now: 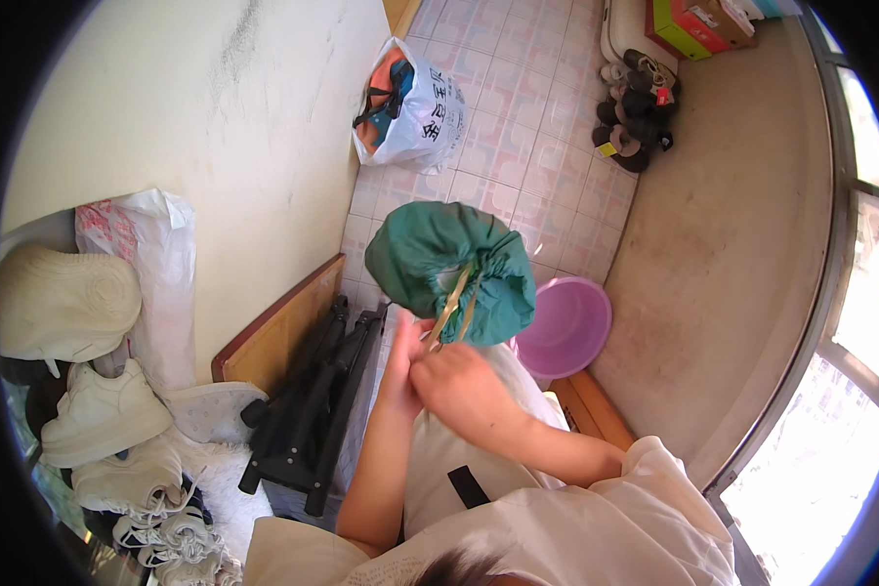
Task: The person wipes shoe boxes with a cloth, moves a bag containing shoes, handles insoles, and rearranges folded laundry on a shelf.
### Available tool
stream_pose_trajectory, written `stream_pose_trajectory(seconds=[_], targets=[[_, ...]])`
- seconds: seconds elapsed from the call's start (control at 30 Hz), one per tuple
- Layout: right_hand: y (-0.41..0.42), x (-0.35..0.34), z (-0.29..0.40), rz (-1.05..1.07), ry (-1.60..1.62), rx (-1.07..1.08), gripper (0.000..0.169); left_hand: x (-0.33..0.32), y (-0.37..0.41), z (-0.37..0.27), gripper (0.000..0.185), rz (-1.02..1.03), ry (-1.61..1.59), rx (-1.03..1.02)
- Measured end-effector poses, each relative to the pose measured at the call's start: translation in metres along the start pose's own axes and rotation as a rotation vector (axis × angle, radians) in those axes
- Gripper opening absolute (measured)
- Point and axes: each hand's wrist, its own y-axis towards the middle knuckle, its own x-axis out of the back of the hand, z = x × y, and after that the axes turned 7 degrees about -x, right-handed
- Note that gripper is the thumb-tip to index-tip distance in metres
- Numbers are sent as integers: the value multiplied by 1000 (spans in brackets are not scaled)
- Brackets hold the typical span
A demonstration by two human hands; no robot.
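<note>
A bunched green fabric bag (447, 249), gathered around a small opening, hangs in front of me at the middle of the view. Yellowish drawstrings (450, 308) run from its gathered part down to my hands. My left hand (404, 362) is at the strings' lower end, its fingers partly raised beside them. Against it, my right hand (458, 381) is closed around the strings, just below the green fabric. The two hands touch, and the right one hides part of the left palm, so the left hand's hold is unclear.
A purple plastic basin (568, 326) stands on the tiled floor at right. Black folded metal frames (315, 410) lean beside a wooden board (286, 315) at left. White shoes (106, 414) fill the lower left. Farther off are a stuffed plastic bag (425, 110), piled shoes (633, 110) and boxes (696, 29).
</note>
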Motion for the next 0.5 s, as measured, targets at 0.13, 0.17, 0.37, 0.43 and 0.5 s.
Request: stream_pose_trajectory(seconds=[0.13, 0.17, 0.37, 0.43, 0.5], targets=[[5, 0, 6, 17, 134, 133, 16, 35, 21, -9, 14, 57, 286, 29], [11, 1, -1, 29, 180, 146, 16, 35, 25, -9, 12, 30, 300, 1], [76, 23, -65, 108, 454, 212, 14, 27, 48, -4, 9, -103, 242, -232], [113, 29, -95, 118, 720, 178, 13, 33, 64, 0, 9, -225, 249, -213], [156, 10, -141, 314, 1143, -117, 18, 40, 65, -1, 9, -344, 257, -63]])
